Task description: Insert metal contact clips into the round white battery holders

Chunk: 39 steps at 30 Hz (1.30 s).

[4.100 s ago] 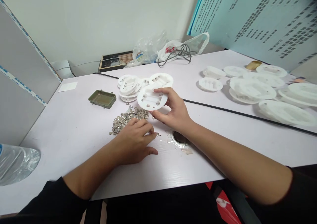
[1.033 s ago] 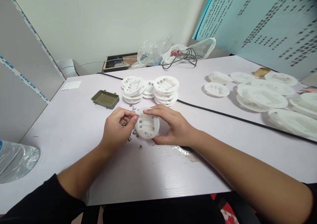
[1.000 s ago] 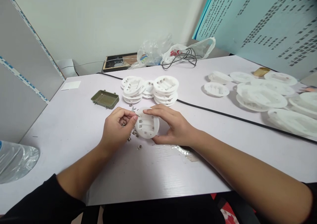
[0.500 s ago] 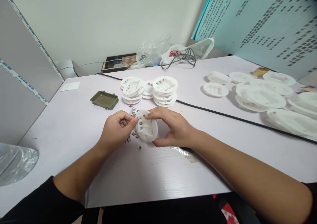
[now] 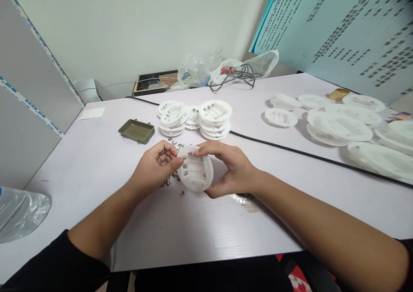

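A white round plastic battery holder (image 5: pixel 195 169) with small metal contacts in its slots is held tilted above the table. My right hand (image 5: pixel 230 168) grips it by its top and lower rim. My left hand (image 5: pixel 157 168) has its fingers curled, with the thumb and fingertips pinched against the holder's left edge; whether they hold a contact I cannot make out. A scatter of small metal contacts (image 5: pixel 171 180) lies on the table under both hands.
Stacks of white holders (image 5: pixel 195 116) stand behind my hands, with a green lid (image 5: pixel 136 130) to their left. A black cable (image 5: pixel 309 154) crosses the table. More white round parts (image 5: pixel 338 124) lie at right. A plastic bottle (image 5: pixel 22 212) lies at left.
My right hand has brought the holder from over the stacks down toward me and tilted it up. My left hand left the contact pile and now pinches at the holder's left edge.
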{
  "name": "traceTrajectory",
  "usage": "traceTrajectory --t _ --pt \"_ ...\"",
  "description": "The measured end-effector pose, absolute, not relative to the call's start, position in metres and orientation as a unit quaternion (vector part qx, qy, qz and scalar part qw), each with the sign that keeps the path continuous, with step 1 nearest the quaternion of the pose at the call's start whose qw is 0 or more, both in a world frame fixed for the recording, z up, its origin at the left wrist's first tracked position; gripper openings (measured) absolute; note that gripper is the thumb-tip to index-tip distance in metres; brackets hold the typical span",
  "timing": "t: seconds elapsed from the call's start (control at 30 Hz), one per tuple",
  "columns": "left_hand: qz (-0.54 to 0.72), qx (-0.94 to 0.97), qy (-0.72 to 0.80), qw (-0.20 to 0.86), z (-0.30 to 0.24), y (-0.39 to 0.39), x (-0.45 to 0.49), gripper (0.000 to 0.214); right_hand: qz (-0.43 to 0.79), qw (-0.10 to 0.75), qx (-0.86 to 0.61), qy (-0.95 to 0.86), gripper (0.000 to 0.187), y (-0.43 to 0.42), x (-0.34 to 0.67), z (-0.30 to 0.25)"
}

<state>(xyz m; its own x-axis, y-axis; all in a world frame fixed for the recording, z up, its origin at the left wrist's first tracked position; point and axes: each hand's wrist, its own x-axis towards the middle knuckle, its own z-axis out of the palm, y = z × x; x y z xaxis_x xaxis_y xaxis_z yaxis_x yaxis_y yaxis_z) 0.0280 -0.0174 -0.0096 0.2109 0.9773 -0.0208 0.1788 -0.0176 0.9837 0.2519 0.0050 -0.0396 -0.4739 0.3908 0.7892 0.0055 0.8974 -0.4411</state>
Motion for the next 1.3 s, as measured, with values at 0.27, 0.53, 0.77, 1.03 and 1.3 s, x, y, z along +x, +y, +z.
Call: traceTrajectory --t 0.27,0.53,0.77,1.03,1.3 --pt "0.401 0.532 0.438 0.603 -0.009 -0.015 0.022 0.043 0.241 0.532 -0.112 -0.804 0.069 0.008 0.251 -0.046" --pt "0.381 0.511 0.430 0.639 -0.004 -0.012 0.021 0.039 0.299 0.531 -0.096 -0.787 0.071 0.006 0.251 -0.043" --pt "0.363 0.490 0.446 0.655 -0.008 -0.014 0.022 0.048 0.292 0.521 -0.084 -0.798 0.072 0.004 0.249 -0.045" --pt "0.366 0.561 0.462 0.581 -0.012 -0.017 0.024 0.038 0.251 0.504 -0.098 -0.820 0.067 0.003 0.249 -0.044" --pt "0.388 0.821 0.367 0.202 -0.016 -0.020 0.021 0.013 0.224 0.524 -0.134 -0.811 0.066 0.007 0.250 -0.045"
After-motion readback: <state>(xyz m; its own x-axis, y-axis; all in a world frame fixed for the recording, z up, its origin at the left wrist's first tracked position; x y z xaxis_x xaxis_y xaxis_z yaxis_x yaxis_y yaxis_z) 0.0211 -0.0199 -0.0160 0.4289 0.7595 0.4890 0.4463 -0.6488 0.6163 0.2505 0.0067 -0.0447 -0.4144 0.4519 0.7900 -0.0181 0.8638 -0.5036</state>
